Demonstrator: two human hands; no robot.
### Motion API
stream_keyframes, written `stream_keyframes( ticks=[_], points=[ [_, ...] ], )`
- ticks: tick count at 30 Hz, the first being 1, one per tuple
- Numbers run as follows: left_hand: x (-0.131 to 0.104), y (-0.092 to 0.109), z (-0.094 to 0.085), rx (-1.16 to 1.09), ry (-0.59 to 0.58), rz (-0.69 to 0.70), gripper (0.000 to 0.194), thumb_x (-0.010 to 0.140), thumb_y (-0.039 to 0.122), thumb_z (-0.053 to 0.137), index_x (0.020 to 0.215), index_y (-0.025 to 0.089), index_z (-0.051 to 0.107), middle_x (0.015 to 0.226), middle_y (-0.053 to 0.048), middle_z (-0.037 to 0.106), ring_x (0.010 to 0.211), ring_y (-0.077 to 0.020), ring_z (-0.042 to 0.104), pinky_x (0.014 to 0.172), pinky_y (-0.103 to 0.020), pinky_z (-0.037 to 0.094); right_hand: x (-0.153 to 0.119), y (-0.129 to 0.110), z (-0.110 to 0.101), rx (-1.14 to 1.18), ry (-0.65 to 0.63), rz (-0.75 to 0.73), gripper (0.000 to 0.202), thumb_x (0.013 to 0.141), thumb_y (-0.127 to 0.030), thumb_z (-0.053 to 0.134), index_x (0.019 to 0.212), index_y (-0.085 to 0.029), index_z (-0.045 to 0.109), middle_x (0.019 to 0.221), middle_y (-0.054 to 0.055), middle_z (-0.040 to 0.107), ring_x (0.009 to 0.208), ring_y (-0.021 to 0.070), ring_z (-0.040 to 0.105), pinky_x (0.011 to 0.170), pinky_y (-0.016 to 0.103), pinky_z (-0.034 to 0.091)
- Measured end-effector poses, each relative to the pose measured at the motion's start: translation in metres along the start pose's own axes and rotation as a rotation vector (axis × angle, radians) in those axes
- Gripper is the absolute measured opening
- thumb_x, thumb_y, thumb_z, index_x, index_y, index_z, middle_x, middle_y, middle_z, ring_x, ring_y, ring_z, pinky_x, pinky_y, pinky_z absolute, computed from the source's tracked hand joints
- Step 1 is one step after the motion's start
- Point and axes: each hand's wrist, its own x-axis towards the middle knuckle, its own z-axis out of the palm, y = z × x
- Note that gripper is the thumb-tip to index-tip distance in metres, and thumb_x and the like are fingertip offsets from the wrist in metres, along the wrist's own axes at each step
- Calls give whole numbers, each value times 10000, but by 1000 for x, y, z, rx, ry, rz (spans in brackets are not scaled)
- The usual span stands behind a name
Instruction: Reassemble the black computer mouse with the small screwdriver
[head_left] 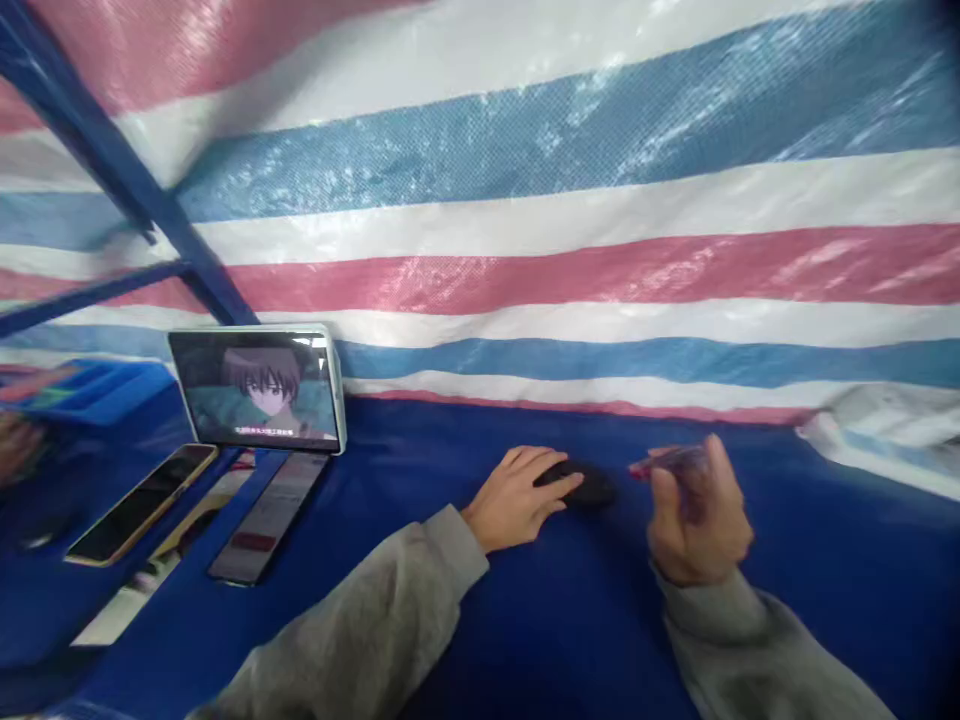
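Observation:
My left hand (pixel 517 498) reaches over a black computer mouse (pixel 592 485) on the blue tabletop (pixel 525 630), its fingers curled onto the mouse's left end. To the right, my right hand (pixel 701 520) is raised a little above the table. Between its thumb and fingers it holds a small see-through, reddish plastic piece (pixel 679 462), blurred, with a redder tip pointing left toward the mouse. I cannot make out exactly what that piece is. A gap separates it from the mouse.
At left a tablet (pixel 259 390) stands upright, playing a cartoon. Before it lie a phone (pixel 142 505), a picture strip (pixel 169 550) and a dark flat phone-like slab (pixel 270 515). A blue tray (pixel 112 390), another person's blurred hand (pixel 19 445), and white plastic (pixel 892 430) flank these. Striped sheeting hangs behind.

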Motion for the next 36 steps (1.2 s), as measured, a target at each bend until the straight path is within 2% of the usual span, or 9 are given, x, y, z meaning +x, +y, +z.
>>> stream_keyframes(
  ticks=[5,12,18,25,30,33,36],
  points=[
    [-1,-1,0,-1,-29,-11,369,972,289,518,1335,232,554,1375,-122,538,1286,-252,476,1064,-449,413,-7,6,2,-27,9,22,618,862,-169,611,1444,-191,403,925,76,714,731,182,703,723,370,592],
    [-1,0,-1,-5,1,-11,353,986,298,481,1325,240,561,1369,-117,544,1285,-255,487,1048,-463,432,-12,12,6,-13,25,26,607,844,-168,646,1417,-198,447,970,84,728,723,190,712,724,382,594],
    [0,0,0,-2,0,-15,354,980,300,494,1321,233,566,1364,-118,551,1279,-249,490,1051,-447,431,-6,9,6,-57,24,-66,612,841,-156,661,1417,-182,457,952,80,740,733,182,715,748,353,596],
    [-1,-1,1,72,0,7,359,999,373,473,1311,230,578,1383,-105,557,1307,-223,502,1090,-402,424,2,-3,4,-14,-65,-129,669,832,-60,630,1452,-202,422,1101,116,717,842,200,720,776,369,593],
    [-1,-1,5,100,-22,14,382,1006,417,443,1332,250,551,1414,-84,542,1354,-201,469,1116,-386,420,8,-10,0,-24,-15,-133,686,783,-26,669,1413,-225,483,1167,103,701,875,214,723,778,364,595],
    [1,5,7,90,-68,27,374,1017,340,441,1370,237,515,1459,-92,493,1405,-209,396,1161,-400,363,10,-7,-3,-49,5,-145,645,781,-39,676,1381,-221,526,1075,94,721,895,222,705,785,378,587],
    [2,10,7,78,-92,4,378,1016,278,447,1386,221,500,1489,-105,452,1430,-221,349,1182,-413,329,10,-3,-5,-14,-3,-61,550,849,-60,589,1373,-212,528,1083,107,710,907,222,696,809,419,574]
  ],
)
